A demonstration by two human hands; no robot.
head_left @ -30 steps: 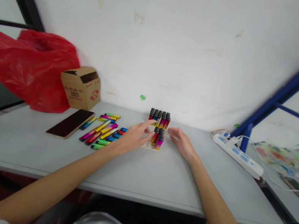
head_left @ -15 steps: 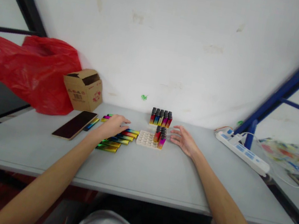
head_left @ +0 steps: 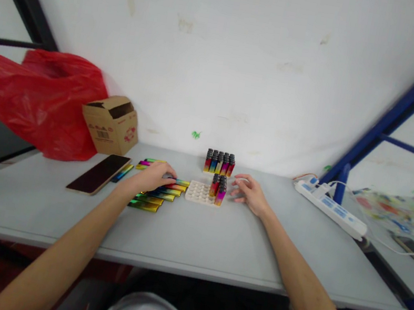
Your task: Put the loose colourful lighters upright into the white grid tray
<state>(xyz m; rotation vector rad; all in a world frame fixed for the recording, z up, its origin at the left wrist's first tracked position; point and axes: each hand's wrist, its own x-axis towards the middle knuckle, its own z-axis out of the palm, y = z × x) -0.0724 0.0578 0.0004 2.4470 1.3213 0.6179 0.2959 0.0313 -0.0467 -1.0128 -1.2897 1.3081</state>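
My left hand [head_left: 155,176] is over several shiny multicoloured lighters [head_left: 146,203] lying flat on the table, its fingers closed on the end of one of them. A white tray with round holes [head_left: 200,193] sits just to the right; several upright lighters [head_left: 220,189] fill its right end. Beside that end, my right hand [head_left: 249,193] hovers with its fingers apart and nothing in them. Behind the tray stands a block of upright lighters with black tops [head_left: 220,163], close to the wall.
Left of the lighters lie a dark phone [head_left: 99,173] and another lighter [head_left: 122,173]. A cardboard box [head_left: 110,124] and a red plastic bag [head_left: 52,101] stand at the back left. A white power strip [head_left: 329,208] is at the right, near a blue metal frame [head_left: 394,113].
My left hand has lowered and its fingers have closed on a lighter. My right hand remains beside the tray, fingers slightly more curled. The whole view has shifted a little.
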